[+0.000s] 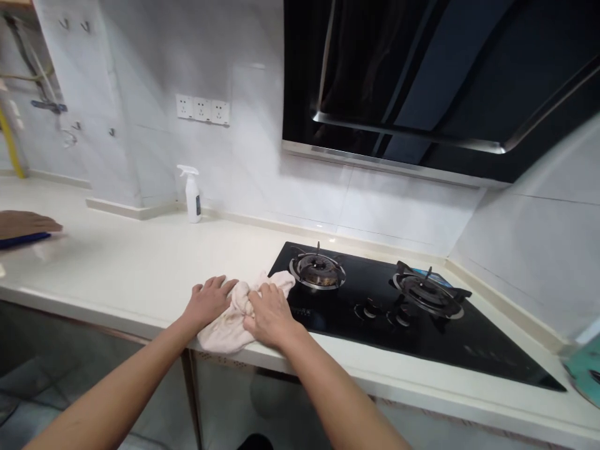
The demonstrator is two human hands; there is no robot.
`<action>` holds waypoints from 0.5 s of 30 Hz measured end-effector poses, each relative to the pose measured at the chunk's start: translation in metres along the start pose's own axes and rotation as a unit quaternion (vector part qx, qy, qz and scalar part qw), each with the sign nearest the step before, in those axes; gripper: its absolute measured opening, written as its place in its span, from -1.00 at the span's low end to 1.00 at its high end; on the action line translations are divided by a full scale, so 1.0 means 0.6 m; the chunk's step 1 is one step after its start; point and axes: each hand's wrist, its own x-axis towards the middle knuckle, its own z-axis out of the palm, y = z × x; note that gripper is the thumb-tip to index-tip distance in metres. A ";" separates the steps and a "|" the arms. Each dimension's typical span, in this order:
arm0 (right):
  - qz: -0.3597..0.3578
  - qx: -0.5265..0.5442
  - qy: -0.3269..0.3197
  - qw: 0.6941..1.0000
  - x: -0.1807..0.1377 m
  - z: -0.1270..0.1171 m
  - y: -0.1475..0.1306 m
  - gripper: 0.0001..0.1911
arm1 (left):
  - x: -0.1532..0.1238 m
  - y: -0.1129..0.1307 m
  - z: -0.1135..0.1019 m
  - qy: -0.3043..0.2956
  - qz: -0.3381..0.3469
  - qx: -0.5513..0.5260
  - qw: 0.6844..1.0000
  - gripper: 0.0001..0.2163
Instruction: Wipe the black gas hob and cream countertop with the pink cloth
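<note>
A crumpled, pale pink cloth (229,331) lies on the white countertop, left of the black gas stove (347,306). One corner of it reaches the stove's left edge, and its lower part lies at the counter's front edge. My right hand (270,314) is closed around a bunched part of the cloth and presses it down. Beside it, my left hand (209,302) rests with its fingers stretched out, the fingertips touching the cloth's left side.
A white spray bottle (192,197) stands by the back wall. At far left another person's hand (28,224) rests on a dark blue cloth (23,240). The black range hood (422,81) overhangs the stove. A teal object (584,365) sits at the right edge.
</note>
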 end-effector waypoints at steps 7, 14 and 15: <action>0.068 -0.001 0.076 0.995 -0.131 -0.022 0.070 -0.66 | -0.006 0.007 -0.010 0.004 -0.020 -0.018 1.000 -0.49; 0.194 -0.035 0.162 0.967 -0.360 -0.065 0.214 -0.81 | 0.002 -0.006 0.000 -0.014 -0.016 -0.020 1.000 -0.45; 0.218 -0.045 0.169 0.960 -0.394 -0.074 0.241 -0.78 | 0.004 -0.010 0.004 -0.012 -0.014 -0.018 1.000 -0.45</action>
